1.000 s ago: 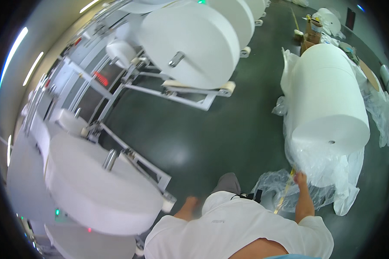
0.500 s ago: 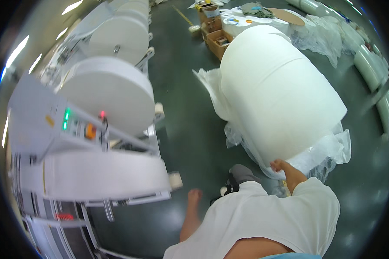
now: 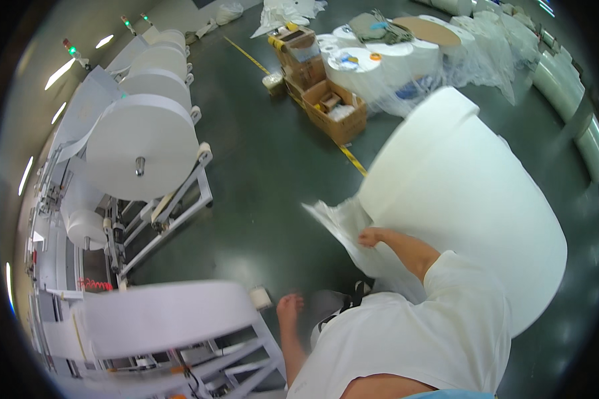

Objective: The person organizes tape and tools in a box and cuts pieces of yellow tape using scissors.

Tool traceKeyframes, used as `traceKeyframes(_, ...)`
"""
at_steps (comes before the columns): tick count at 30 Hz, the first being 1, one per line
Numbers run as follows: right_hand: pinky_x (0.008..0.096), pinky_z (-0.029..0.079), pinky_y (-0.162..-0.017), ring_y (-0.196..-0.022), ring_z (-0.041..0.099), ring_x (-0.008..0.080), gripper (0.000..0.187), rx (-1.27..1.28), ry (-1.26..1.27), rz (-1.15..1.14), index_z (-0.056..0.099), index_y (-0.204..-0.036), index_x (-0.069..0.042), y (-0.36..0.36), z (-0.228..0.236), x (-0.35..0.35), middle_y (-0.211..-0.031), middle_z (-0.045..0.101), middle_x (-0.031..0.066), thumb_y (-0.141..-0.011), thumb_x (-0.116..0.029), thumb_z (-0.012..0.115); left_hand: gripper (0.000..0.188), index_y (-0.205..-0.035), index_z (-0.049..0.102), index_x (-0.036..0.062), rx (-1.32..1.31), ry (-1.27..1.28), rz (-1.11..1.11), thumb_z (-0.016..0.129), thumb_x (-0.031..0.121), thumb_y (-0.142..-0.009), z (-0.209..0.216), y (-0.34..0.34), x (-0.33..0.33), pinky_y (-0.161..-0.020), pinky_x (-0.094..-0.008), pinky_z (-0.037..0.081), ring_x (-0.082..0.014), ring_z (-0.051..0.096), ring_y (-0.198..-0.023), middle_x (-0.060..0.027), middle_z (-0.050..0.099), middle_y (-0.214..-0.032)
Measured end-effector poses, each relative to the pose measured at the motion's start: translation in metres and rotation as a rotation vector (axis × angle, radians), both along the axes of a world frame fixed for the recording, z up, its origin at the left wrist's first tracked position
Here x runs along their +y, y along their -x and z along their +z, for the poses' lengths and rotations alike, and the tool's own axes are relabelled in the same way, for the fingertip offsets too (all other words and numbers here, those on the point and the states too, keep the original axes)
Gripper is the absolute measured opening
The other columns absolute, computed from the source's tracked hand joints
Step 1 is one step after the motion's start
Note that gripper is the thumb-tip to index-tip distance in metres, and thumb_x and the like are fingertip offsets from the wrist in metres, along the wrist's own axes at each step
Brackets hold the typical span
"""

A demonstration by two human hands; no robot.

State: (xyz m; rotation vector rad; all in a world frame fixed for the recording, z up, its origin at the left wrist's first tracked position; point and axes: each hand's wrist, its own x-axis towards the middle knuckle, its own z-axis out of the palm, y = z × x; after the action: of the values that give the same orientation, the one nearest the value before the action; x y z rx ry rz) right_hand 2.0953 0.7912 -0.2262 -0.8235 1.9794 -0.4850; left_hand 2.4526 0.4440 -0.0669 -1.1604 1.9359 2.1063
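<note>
My right hand point(image 3: 369, 237) is in front of the loose white wrapping point(image 3: 343, 223) at the left end of a huge white roll point(image 3: 459, 193). Its fingers are curled with nothing visible in them; whether the hand touches the wrapping I cannot tell. Low at my left side hangs my left hand point(image 3: 290, 307), its fingers smeared by motion. Nearest to it is the pale end of a roller point(image 3: 260, 298) on the machine, a little apart from the hand. Beside that roller a wide white reel point(image 3: 170, 316) is seen edge-on.
A row of machines carries large white reels point(image 3: 143, 146) along the left. Open cardboard boxes point(image 3: 336, 126) stand ahead beside a yellow floor line point(image 3: 353, 161). Behind them are plastic-wrapped rolls point(image 3: 422, 60) topped with a round brown board point(image 3: 430, 30). Long wrapped rolls point(image 3: 558, 86) lie at the far right.
I have moved forward along the aisle, and the boxes appear nearer. My right hand has swung from the roll's near end to its left side. My left hand stays low at my side.
</note>
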Motion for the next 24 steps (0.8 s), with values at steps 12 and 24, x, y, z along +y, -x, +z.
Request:
traceKeyframes(12, 0.0401, 0.063, -0.067, -0.073, 0.077, 0.0259, 0.036, 0.054, 0.182, -0.727, 0.075, -0.099, 0.002, 0.500, 0.041, -0.172, -0.090, 0.080, 0.0129, -0.103, -0.028, 0.058, 0.023, -0.127, 0.066, 0.0019, 0.081, 0.184, -0.194, 0.062, 0.016, -0.108, -0.009, 0.508, -0.342, -0.077, -0.0301, 0.059, -0.0142, 0.072, -0.089, -0.0109, 0.078, -0.106)
traceKeyframes(24, 0.0390, 0.052, -0.048, -0.056, 0.067, 0.0254, 0.021, -0.119, 0.257, -1.685, 0.071, -0.087, 0.002, 0.814, 0.020, -0.137, -0.073, 0.070, 0.0163, -0.100, -0.012, 0.065, 0.024, -0.129, 0.065, 0.0012, 0.265, 0.223, -0.339, 0.060, 0.013, -0.109, 0.052, 1.139, -0.559, -0.075, -0.0273, 0.057, -0.0141, 0.072, -0.088, -0.0107, 0.079, -0.109)
